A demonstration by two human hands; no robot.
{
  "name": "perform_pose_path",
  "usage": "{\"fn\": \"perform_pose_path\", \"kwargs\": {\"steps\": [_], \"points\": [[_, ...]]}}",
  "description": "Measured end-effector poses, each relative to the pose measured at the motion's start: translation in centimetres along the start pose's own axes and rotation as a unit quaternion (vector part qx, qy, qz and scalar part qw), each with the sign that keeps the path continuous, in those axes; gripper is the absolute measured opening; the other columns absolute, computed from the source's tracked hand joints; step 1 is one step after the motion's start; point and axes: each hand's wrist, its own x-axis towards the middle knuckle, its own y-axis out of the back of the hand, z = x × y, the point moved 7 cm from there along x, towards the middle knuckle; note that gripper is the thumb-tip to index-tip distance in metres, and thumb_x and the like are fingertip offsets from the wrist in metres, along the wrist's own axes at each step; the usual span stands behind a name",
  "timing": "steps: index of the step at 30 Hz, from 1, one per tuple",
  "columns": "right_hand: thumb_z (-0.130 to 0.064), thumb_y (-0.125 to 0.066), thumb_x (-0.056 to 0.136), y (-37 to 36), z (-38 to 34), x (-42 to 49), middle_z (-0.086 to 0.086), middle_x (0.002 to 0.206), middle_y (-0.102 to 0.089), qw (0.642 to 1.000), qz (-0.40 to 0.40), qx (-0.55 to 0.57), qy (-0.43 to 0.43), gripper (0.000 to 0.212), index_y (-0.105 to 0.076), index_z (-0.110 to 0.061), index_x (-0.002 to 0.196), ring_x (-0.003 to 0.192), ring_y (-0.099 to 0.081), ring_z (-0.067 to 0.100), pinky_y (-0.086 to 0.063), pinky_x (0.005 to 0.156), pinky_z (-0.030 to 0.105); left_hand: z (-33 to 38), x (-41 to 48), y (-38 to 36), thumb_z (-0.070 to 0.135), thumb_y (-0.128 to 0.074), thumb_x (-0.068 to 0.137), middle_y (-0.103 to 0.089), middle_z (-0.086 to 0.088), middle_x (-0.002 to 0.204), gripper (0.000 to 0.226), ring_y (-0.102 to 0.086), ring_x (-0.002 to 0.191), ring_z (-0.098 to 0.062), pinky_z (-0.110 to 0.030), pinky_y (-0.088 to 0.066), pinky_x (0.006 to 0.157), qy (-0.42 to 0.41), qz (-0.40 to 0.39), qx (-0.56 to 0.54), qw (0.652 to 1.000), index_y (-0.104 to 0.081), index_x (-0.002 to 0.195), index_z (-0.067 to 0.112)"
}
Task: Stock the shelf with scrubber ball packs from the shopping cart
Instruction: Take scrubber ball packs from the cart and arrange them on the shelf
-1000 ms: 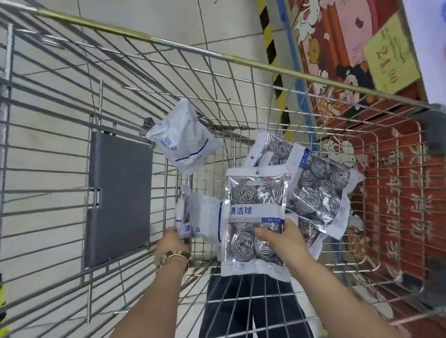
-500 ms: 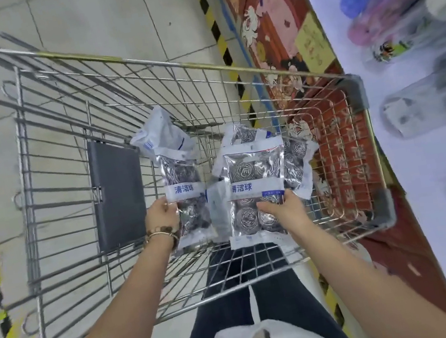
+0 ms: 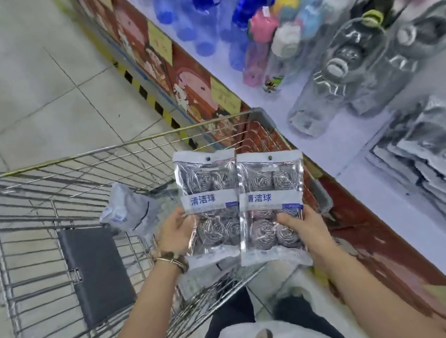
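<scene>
Head view: packs [image 3: 211, 200] now above cart [image 3: 95, 154]

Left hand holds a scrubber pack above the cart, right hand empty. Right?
No. The head view shows the right hand is not empty: it grips the right pack. The left hand does hold the left pack above the cart.

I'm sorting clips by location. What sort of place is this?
Most likely a shop aisle. A wire cart stands on a tiled floor beside a low shelf lined with rows of bottles, and yellow tags, probably prices, hang on the shelf's front edge.
</scene>
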Motion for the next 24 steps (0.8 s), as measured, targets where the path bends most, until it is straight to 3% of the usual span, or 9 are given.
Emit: {"fn": "perform_pose_path", "kwargs": {"steps": [2,4,6,8,12,16,20,22,24], "points": [[-0.022,-0.078,0.075,2.6,0.1,-0.8,0.001,0.099,-0.072,0.999,0.021,0.045,0.002,0.026,-0.065,-0.025,0.098,0.095,-0.067,0.020,-0.052,0.087,0.037,2.5,-0.4,-2.5,0.002,-0.048,0.090,-0.058,0.002,0.082,0.025,-0.050,0.070,-0.015,-0.020,-0.043,0.062,-0.032,-0.032,-0.005,0.999,-0.056,0.090,0.026],[-0.035,-0.083,0.064,5.2,0.7,-1.6,0.003,0.102,-0.073,0.994,0.031,0.105,-0.007,0.041,-0.067,-0.027,0.101,0.098,-0.068,0.027,-0.051,0.092,0.049,4.6,-1.2,-5.4,0.001,-0.046,0.090,-0.055,0.002,0.077,0.027,-0.045,0.062,-0.011,-0.017,-0.040,0.054,-0.057,-0.061,0.004,0.996,-0.056,0.091,0.026],[-0.034,-0.083,0.064,7.9,1.4,-2.6,0.006,0.104,-0.072,0.986,0.047,0.159,-0.011,0.038,-0.068,-0.030,0.099,0.098,-0.068,0.031,-0.050,0.091,0.056,6.2,-2.2,-8.6,0.005,-0.045,0.092,-0.053,0.003,0.074,0.022,-0.044,0.060,-0.012,-0.015,-0.038,0.051,-0.073,-0.092,0.014,0.993,-0.056,0.096,0.024],[-0.031,-0.081,0.068,10.9,2.2,-3.7,0.007,0.105,-0.072,0.978,0.068,0.196,-0.011,0.035,-0.068,-0.029,0.099,0.099,-0.067,0.032,-0.049,0.091,0.056,7.6,-3.6,-11.7,0.011,-0.048,0.091,-0.050,0.006,0.069,0.019,-0.038,0.055,-0.009,-0.013,-0.033,0.046,-0.097,-0.106,0.024,0.989,-0.057,0.107,0.014],[-0.047,-0.083,0.054,17.6,4.0,-6.4,0.005,0.111,-0.070,0.971,0.100,0.218,0.018,0.067,-0.063,-0.024,0.114,0.103,-0.066,0.028,-0.049,0.094,0.054,9.3,-7.2,-18.4,0.007,-0.044,0.094,-0.052,0.007,0.071,0.022,-0.034,0.052,-0.007,-0.013,-0.030,0.044,-0.115,-0.142,0.025,0.983,-0.055,0.110,0.018],[-0.034,-0.080,0.068,24.7,7.2,-9.9,0.009,0.108,-0.071,0.957,0.150,0.248,0.018,0.054,-0.060,-0.017,0.115,0.099,-0.067,0.031,-0.051,0.090,0.054,10.1,-11.4,-24.9,0.006,-0.041,0.094,-0.050,0.006,0.070,0.024,-0.036,0.054,-0.008,-0.015,-0.030,0.047,-0.146,-0.176,0.051,0.972,-0.053,0.107,0.023],[-0.020,-0.071,0.083,31.3,10.5,-13.3,0.010,0.103,-0.072,0.941,0.204,0.270,0.019,0.033,-0.059,-0.014,0.113,0.092,-0.069,0.029,-0.054,0.086,0.049,9.8,-14.8,-30.9,-0.003,-0.040,0.092,-0.058,0.002,0.082,0.037,-0.040,0.049,0.000,-0.011,-0.033,0.045,-0.167,-0.191,0.047,0.966,-0.050,0.123,0.013],[-0.022,-0.070,0.083,34.3,12.0,-14.9,0.009,0.104,-0.071,0.935,0.228,0.272,0.018,0.033,-0.058,-0.015,0.114,0.093,-0.069,0.028,-0.054,0.086,0.050,9.6,-16.4,-33.8,-0.009,-0.039,0.089,-0.059,0.002,0.105,0.061,-0.041,0.051,-0.006,-0.013,-0.033,0.041,-0.172,-0.203,0.040,0.963,-0.033,0.140,0.022],[-0.024,-0.070,0.083,37.1,13.4,-16.5,0.007,0.105,-0.071,0.927,0.253,0.276,0.025,0.033,-0.059,-0.017,0.114,0.095,-0.068,0.027,-0.053,0.088,0.049,9.8,-18.1,-36.8,-0.015,-0.037,0.087,-0.046,0.006,0.123,0.078,-0.037,0.052,-0.009,-0.011,-0.031,0.039,-0.200,-0.215,0.051,0.955,-0.016,0.142,0.036]]}}
